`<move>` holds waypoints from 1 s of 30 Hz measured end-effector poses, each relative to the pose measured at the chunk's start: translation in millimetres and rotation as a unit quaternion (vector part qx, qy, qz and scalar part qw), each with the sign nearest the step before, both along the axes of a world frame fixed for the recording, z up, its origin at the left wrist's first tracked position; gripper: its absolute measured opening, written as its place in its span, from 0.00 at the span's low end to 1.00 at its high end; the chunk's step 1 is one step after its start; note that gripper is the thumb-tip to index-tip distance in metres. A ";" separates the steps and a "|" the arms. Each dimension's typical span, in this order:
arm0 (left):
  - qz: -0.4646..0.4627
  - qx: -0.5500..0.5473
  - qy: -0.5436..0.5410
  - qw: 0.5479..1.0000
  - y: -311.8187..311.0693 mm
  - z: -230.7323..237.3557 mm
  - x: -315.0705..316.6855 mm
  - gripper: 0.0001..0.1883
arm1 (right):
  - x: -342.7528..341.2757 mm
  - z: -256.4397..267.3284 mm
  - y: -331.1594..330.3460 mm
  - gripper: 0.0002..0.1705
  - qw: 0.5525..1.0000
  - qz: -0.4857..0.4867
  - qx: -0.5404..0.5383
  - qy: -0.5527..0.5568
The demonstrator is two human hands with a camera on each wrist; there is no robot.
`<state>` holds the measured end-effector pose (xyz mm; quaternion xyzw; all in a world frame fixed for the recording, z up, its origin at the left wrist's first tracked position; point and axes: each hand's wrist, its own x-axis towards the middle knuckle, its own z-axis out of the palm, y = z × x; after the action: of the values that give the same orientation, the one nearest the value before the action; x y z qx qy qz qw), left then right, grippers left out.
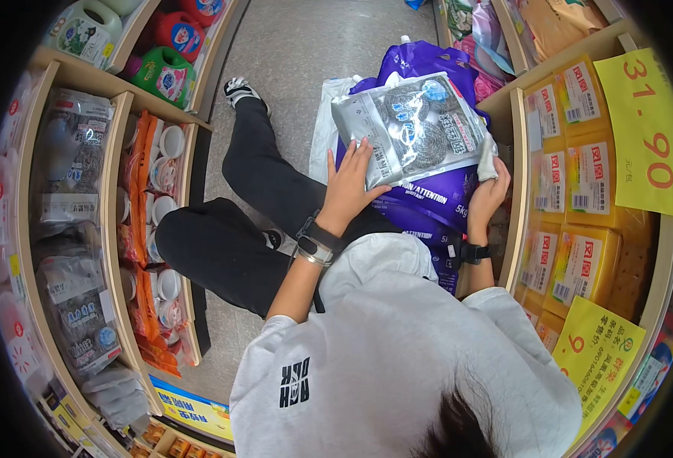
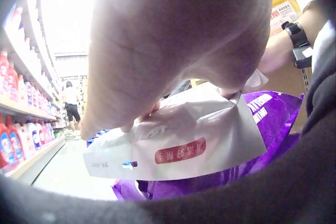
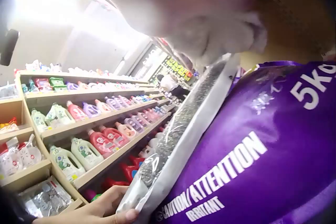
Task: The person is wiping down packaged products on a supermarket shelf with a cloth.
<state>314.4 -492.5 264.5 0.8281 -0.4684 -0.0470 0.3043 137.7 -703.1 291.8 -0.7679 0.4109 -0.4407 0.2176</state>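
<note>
A clear and silver bag of steel wool scourers [image 1: 420,126] lies tilted over large purple bags [image 1: 428,195] printed "CAUTION/ATTENTION". My left hand [image 1: 352,183] holds its near left side, fingers spread over the top face and thumb at the near edge. In the left wrist view the scourer bag's white edge [image 2: 210,155] with a red label sits under that hand. At the bag's right side, my right hand [image 1: 491,191] grips a white cloth [image 1: 487,159] against the edge. The right wrist view shows this cloth [image 3: 210,35] bunched under the blurred palm.
Shelves with more scourer packs [image 1: 77,313] and tubs in orange wrap [image 1: 157,229] stand left. Yellow soap packs [image 1: 573,175] and a price sign [image 1: 649,130] stand right. Detergent bottles [image 1: 165,76] line the aisle. A person [image 2: 71,103] stands far down it.
</note>
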 end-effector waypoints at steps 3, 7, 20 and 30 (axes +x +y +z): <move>0.000 0.006 0.004 1.000 0.2 -0.5 0.1 0.43 | 20.6 28.4 20.7 0.17 0.991 0.121 0.044 -0.022; -0.004 0.001 -0.015 1.000 0.8 -1.2 1.1 0.41 | 58.8 77.1 52.0 0.13 0.915 0.356 0.186 0.021; 0.001 0.018 0.004 1.000 -0.3 -1.3 -0.7 0.45 | 99.4 286.8 183.6 0.04 0.515 0.835 -0.176 -0.086; 0.001 0.020 0.013 1.000 -0.5 -0.8 -0.8 0.46 | 80.8 291.5 182.3 0.04 0.463 0.867 -0.183 -0.038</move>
<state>313.6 -493.0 263.8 0.8340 -0.4626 -0.0666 0.2932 218.5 -520.8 583.3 -0.7342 -0.5644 -0.1201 0.3576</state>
